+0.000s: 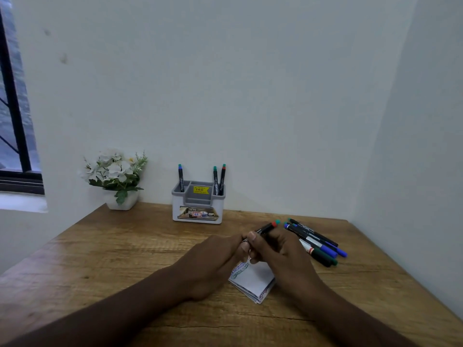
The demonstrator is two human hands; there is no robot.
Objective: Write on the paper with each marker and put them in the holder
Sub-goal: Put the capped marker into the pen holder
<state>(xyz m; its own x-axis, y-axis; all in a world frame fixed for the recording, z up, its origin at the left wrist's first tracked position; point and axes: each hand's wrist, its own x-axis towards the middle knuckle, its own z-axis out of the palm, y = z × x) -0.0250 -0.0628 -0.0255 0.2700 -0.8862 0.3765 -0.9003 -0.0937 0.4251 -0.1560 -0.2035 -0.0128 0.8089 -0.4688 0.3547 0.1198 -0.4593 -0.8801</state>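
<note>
Now | marker (266,228): black, red end | both hands' fingers (253,237) pinching it | above scribbled paper (253,279)

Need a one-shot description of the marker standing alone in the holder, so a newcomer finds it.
Start at the grey and white holder against the back wall of the wooden table, right of the flower pot. Two markers share its right slot. The lone marker stands upright in the left slot, nearest the flowers, and has no neighbour there.
</note>
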